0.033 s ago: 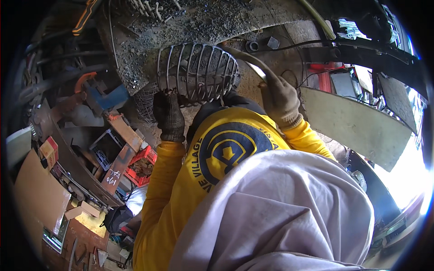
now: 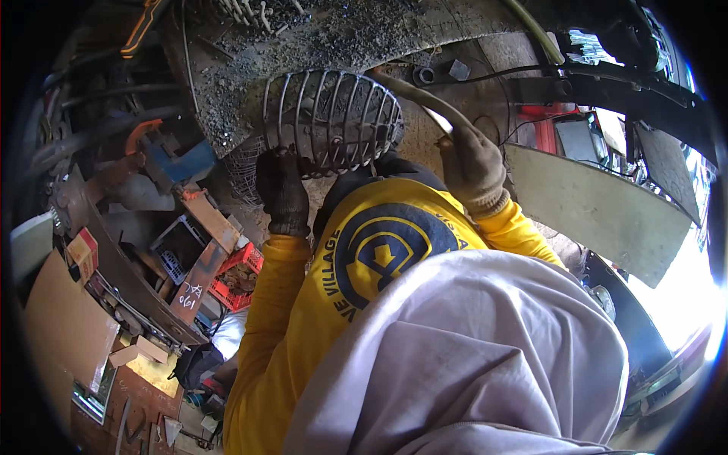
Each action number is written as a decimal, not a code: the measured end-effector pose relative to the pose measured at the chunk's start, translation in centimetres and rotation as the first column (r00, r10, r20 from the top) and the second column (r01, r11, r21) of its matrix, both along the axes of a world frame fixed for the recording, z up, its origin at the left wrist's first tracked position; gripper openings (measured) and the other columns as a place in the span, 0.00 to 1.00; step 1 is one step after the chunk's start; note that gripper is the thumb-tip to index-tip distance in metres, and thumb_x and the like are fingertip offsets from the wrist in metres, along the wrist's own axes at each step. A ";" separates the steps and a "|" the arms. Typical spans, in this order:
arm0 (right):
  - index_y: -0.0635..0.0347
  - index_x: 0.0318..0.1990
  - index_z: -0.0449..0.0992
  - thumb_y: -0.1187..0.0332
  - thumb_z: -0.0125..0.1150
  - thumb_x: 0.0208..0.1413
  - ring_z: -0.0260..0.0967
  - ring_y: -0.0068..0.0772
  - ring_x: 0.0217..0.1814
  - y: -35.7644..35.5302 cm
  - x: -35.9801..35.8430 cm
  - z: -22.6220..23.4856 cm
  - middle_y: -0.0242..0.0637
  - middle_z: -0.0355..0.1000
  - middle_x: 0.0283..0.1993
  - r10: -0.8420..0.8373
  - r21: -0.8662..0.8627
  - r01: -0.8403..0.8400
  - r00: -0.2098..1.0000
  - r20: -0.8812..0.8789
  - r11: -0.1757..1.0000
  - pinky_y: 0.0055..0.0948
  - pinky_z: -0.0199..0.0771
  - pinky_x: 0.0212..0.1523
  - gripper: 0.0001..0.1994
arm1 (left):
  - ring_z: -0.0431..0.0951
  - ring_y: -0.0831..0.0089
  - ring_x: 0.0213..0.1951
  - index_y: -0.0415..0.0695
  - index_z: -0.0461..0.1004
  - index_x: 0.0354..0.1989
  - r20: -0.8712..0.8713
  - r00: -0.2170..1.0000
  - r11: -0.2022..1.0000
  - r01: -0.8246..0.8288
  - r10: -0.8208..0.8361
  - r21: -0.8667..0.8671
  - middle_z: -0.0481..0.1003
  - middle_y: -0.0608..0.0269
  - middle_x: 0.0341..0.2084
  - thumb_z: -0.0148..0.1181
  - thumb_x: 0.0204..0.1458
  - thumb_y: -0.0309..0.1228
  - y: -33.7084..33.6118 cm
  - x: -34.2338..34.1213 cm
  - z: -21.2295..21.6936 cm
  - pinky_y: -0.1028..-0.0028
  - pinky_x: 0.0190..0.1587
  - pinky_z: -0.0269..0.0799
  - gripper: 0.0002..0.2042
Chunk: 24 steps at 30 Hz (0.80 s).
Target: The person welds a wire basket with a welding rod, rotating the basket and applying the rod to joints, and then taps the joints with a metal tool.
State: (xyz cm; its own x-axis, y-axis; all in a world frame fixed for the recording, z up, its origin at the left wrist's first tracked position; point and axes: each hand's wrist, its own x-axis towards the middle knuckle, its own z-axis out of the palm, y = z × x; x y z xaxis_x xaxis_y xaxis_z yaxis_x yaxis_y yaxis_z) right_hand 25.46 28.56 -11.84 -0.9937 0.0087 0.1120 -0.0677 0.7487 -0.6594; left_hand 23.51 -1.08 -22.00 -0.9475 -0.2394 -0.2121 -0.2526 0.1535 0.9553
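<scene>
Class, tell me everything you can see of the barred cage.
The cage is a rounded, open frame of spaced, curved bars, dark grey and apparently metal, joined by a curved bar along its far edge. In view, it overlaps the near edge of the gritty table. The left grip is closed at its near left edge. What supports it cannot be told.

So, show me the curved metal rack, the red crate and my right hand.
Curved metal rack (image 2: 334, 121): head view, on a middle bar.
Red crate (image 2: 227, 296): head view, on its lower wall.
Right hand (image 2: 475, 168): head view, on the glove's middle.

Grey cage (image 2: 334, 114), yellow shirt (image 2: 318, 318)
</scene>
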 end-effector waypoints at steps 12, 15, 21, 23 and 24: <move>0.53 0.58 0.72 0.68 0.64 0.53 0.76 0.47 0.28 -0.6 -0.9 -0.4 0.45 0.75 0.31 0.003 0.044 0.001 0.994 -0.108 0.999 0.38 0.75 0.27 0.23 | 0.70 0.76 0.30 0.41 0.71 0.35 0.014 1.000 1.000 0.024 -0.024 -0.008 0.71 0.67 0.27 0.55 0.61 0.31 0.3 -0.2 1.9 0.74 0.35 0.66 0.06; 0.52 0.58 0.73 0.68 0.65 0.53 0.76 0.47 0.27 -0.3 -0.9 -1.8 0.44 0.75 0.31 0.033 0.069 -0.024 0.991 -0.131 0.997 0.38 0.75 0.26 0.23 | 0.70 0.75 0.31 0.40 0.71 0.36 0.005 1.000 0.993 -0.005 0.006 -0.118 0.71 0.66 0.28 0.55 0.61 0.32 0.6 -0.3 1.7 0.73 0.36 0.66 0.07; 0.51 0.57 0.74 0.68 0.64 0.53 0.77 0.47 0.30 -0.2 -1.2 -1.9 0.43 0.76 0.34 0.004 0.051 0.004 0.989 -0.149 0.999 0.38 0.76 0.29 0.22 | 0.72 0.72 0.35 0.38 0.72 0.39 0.066 0.998 0.976 0.015 -0.001 -0.219 0.72 0.63 0.30 0.57 0.60 0.33 0.6 -0.6 2.0 0.71 0.39 0.68 0.10; 0.54 0.56 0.74 0.70 0.63 0.54 0.77 0.47 0.32 0.2 -1.8 -1.9 0.44 0.76 0.35 0.019 0.042 -0.011 0.979 -0.202 0.999 0.37 0.76 0.32 0.21 | 0.73 0.71 0.35 0.37 0.73 0.39 0.035 0.998 0.972 -0.038 0.048 -0.234 0.73 0.62 0.31 0.57 0.59 0.34 0.6 -0.3 1.2 0.71 0.40 0.68 0.10; 0.55 0.56 0.74 0.71 0.62 0.54 0.77 0.47 0.33 0.4 -2.2 -1.9 0.45 0.76 0.36 0.027 0.038 -0.019 0.973 -0.228 0.999 0.37 0.77 0.33 0.20 | 0.73 0.71 0.36 0.37 0.73 0.40 0.010 0.998 0.970 -0.055 0.059 -0.236 0.73 0.61 0.32 0.58 0.59 0.34 0.4 -0.1 0.1 0.71 0.41 0.68 0.11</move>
